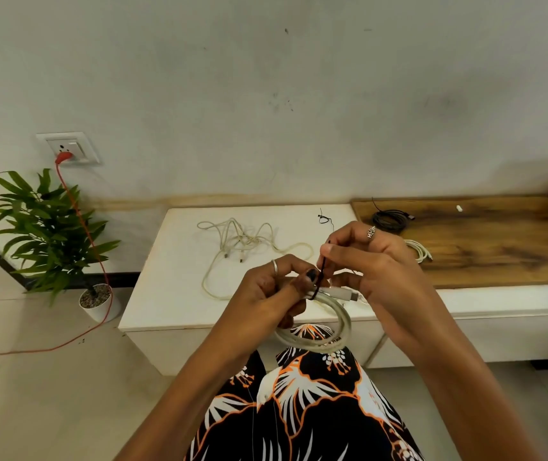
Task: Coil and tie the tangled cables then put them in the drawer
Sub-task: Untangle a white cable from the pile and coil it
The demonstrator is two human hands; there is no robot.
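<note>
Both hands cinch black tie point(320, 277) round white coil point(329, 322).

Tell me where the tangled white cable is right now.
In the head view, the tangled white cable lies loose on the white cabinet top, left of centre, just beyond the left hand and left of the wooden board.

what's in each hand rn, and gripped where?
Left hand grips the coiled white cable at the top of its loop, by the wrap. Right hand pinches the thin black tie near its upper end.
</note>
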